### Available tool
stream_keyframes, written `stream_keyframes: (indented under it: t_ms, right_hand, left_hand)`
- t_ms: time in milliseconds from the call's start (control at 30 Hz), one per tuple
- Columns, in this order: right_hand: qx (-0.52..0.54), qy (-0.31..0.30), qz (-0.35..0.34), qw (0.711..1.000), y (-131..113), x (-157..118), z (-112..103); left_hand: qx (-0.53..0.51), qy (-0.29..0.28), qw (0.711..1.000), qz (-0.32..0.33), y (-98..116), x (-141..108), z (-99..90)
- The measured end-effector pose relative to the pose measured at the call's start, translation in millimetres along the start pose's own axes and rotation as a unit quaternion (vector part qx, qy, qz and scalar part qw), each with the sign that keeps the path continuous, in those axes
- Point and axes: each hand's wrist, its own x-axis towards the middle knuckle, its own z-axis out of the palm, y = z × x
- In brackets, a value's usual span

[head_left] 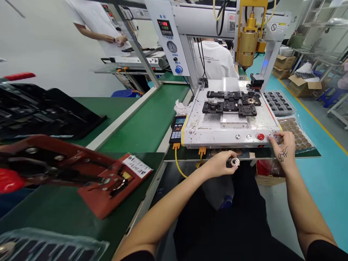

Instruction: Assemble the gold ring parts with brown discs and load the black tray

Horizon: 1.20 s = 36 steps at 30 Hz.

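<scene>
My left hand pinches a small round metal ring part between thumb and fingers, just below the front edge of a white dispensing machine. My right hand rests at the right end of the machine's front panel, its thumb on or close to a button there. A gap shows between that thumb and the bent forefinger, and I see nothing held. Left of this hand are a red button and two silver buttons. Black fixture blocks sit on the machine bed, one carrying a round metal part.
A gold dispensing head hangs over the bed. A handheld keypad lies left of the machine. Beside it on the right are a bag of round parts and a compartment tray. A red toggle press stands left. Other people work behind.
</scene>
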Motion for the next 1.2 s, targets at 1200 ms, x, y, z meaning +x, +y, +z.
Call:
stream_keyframes:
  t_ms: [1200]
  right_hand:
    - [0.140,-0.199,-0.150,0.958,-13,-143,58]
  left_hand:
    - [0.133,-0.058,0.989,0.035,-22,-26,34.5]
